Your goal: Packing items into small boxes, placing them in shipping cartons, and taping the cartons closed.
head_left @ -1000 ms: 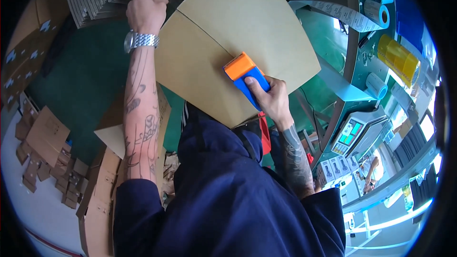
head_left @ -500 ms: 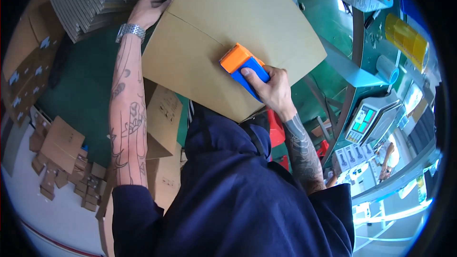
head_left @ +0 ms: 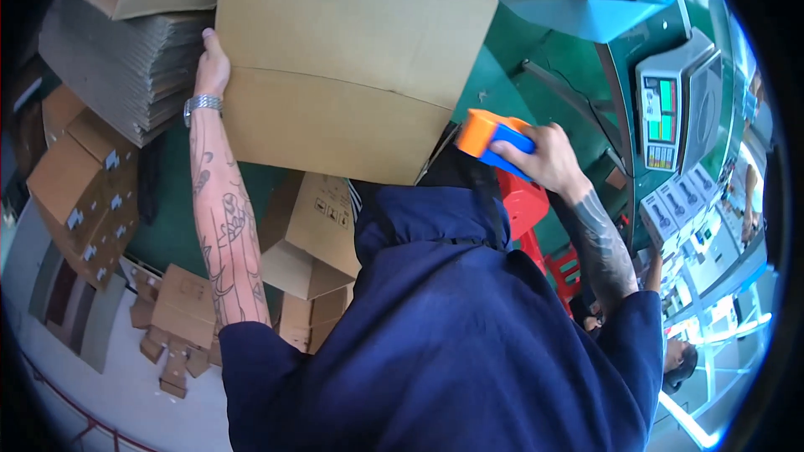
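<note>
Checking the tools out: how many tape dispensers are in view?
1: the orange-and-blue tape dispenser in the right hand, by the big cardboard box's lower right corner. Others may be hidden behind it.

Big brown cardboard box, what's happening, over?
Left hand gripping big brown cardboard box edge. Right hand holding orange-and-blue tape dispenser off its corner. Nothing blocking.

We note a brown box [head_left: 343,59] at centre top, small boxes [head_left: 79,192] left, and a green-lit scale screen [head_left: 660,117] right.
</note>
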`<action>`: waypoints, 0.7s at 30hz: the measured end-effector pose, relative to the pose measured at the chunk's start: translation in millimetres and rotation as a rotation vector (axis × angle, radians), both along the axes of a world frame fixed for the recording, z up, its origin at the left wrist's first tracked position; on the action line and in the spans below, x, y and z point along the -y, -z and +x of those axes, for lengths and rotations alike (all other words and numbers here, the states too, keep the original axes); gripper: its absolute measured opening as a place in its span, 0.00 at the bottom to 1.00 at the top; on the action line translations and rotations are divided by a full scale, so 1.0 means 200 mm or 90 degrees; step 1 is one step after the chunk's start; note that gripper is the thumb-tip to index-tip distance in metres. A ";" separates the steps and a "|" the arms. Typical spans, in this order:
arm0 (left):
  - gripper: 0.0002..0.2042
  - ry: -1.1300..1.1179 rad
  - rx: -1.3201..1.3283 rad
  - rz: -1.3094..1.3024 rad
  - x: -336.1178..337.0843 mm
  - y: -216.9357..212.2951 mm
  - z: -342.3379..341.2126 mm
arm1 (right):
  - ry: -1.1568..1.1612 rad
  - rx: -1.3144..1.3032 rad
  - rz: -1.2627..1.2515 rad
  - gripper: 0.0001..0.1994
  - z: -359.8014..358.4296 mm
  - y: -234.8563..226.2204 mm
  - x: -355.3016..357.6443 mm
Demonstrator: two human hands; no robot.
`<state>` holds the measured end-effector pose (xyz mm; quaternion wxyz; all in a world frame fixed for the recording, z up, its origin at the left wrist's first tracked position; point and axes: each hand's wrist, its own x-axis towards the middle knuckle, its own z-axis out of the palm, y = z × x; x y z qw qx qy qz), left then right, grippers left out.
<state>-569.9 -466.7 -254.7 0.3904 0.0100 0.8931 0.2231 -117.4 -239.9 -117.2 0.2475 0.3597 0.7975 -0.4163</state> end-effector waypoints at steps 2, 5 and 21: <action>0.42 -0.017 -0.002 -0.012 -0.05 -0.04 0.02 | 0.042 -0.014 0.010 0.25 0.19 0.03 -0.01; 0.41 -0.021 -0.009 -0.040 -0.07 -0.10 0.04 | 0.050 0.044 -0.010 0.24 0.26 0.07 -0.04; 0.20 0.819 -0.431 0.372 -0.46 -0.20 1.03 | -0.030 0.008 0.108 0.29 0.11 0.62 0.00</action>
